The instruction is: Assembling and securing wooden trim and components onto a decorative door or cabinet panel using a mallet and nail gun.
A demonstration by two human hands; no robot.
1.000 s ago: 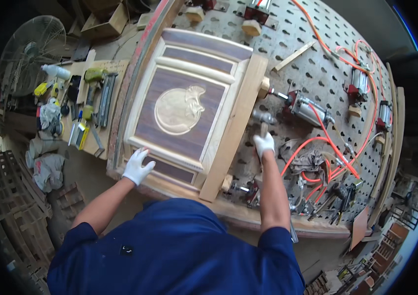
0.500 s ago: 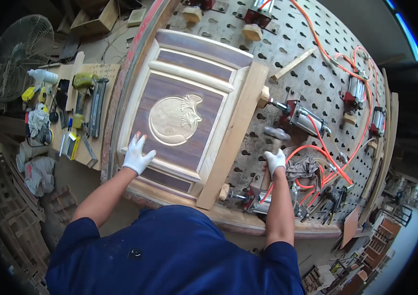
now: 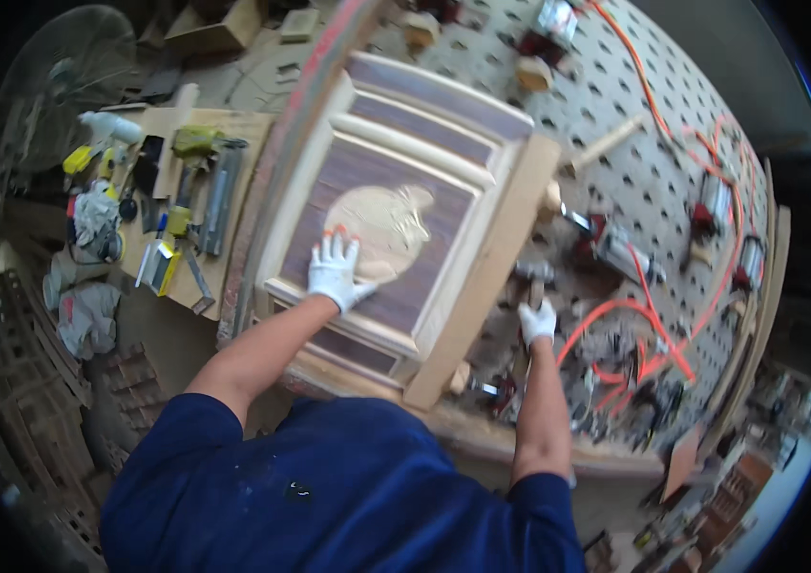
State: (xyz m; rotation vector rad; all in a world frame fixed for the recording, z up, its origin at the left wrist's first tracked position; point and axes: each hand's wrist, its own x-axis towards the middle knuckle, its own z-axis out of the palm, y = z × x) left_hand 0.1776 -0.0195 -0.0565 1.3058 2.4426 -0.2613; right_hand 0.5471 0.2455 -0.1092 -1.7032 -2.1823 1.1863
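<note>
Your right hand [image 3: 537,323] is clenched around the handle of a hammer [image 3: 535,271], its head pointing to the far side, low over the table. Your left hand [image 3: 334,273] grasps nothing; it lies palm down with fingers spread on the framed wood panel [image 3: 391,162], over the near left edge of its pale carved medallion [image 3: 381,218]. The panel lies left of the hammer, with a plain wooden bar [image 3: 484,277] along its right side. Among the containers, a wooden box [image 3: 219,38] sits at the far left, its contents too unclear to tell; a white bottle [image 3: 111,126] lies on the side board [image 3: 254,134], what it holds hidden, near a yellow-green power tool [image 3: 197,141]. A crumpled grey bag [image 3: 87,320] is nearer you on the left; you cannot see inside it. The worktable [image 3: 606,91] is a pale plate full of holes, carrying metal cylinders [image 3: 627,254] and orange hoses [image 3: 606,308] on the right. Around it, a large fan [image 3: 62,110] stands far left, stacked wood [image 3: 14,392] lies near left, and blurred wooden furniture [image 3: 716,516] fills the near right.
</note>
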